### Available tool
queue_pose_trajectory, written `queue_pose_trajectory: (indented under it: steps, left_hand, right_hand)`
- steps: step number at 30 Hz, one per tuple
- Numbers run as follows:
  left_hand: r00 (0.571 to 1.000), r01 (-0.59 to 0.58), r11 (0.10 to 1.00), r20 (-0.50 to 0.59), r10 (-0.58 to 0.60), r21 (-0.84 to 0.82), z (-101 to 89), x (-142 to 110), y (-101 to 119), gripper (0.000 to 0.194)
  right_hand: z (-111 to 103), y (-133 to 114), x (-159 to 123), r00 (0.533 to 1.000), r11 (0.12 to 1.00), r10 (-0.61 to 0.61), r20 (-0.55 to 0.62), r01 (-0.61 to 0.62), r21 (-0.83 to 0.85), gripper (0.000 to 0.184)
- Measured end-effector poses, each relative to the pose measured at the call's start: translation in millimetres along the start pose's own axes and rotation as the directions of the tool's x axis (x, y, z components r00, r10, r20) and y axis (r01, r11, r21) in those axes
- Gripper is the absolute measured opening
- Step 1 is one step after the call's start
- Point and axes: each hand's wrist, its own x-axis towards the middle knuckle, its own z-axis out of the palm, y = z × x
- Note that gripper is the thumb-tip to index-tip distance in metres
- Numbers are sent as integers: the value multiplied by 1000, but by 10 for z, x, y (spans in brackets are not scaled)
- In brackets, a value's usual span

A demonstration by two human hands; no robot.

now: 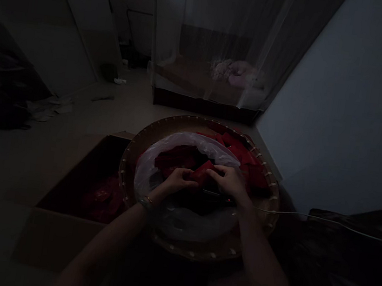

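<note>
My left hand (179,179) and right hand (228,181) meet over a wide woven bamboo tray (129,153), both sets of fingers closed on the same red piece (202,171) (cloth or paper, the dim light keeps me from telling which). It sits between my thumbs at the mouth of a clear plastic bag (177,143) that lies open in the tray, with more red pieces inside it and others heaped at the tray's far right edge. A bangle (147,201) circles my left wrist. To the left, just beside the tray, stands an open cardboard box (55,233) with red material inside. A thin white cable (335,223) runs off to the right. Far back, a bed (200,76) stands under a mosquito net.
</note>
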Motion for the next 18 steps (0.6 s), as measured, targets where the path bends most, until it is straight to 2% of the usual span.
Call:
queue_pose_trajectory:
  steps: [3, 8, 11, 14, 16, 18]
  left_hand:
    - [998, 22, 997, 57, -18, -71, 21, -10, 0, 38]
    - [987, 17, 997, 161, -3, -82, -12, -10, -35, 44]
    - [990, 15, 998, 144, -6, -58, -43, -11, -34, 46]
    - [995, 25, 997, 103, -17, -70, -42, -9, -13, 45]
    - [998, 10, 997, 56, -6, -77, -24, -3, -2, 44]
    - [1000, -15, 997, 18, 16, -77, -5, 5, -6, 45]
  right_hand:
    - [32, 102, 24, 994, 997, 23, 109, -30, 66, 34]
    - [64, 237, 81, 992, 985, 14, 124, -34, 167, 35]
    - [61, 266, 98, 994, 983, 20, 107, -39, 180, 34]
    - [66, 282, 109, 1000, 984, 22, -5, -21, 178, 30]
    - [80, 308, 120, 998, 972, 10, -56, 4, 233, 39]
    - [99, 352, 135, 999, 951, 6, -42, 8, 308, 48]
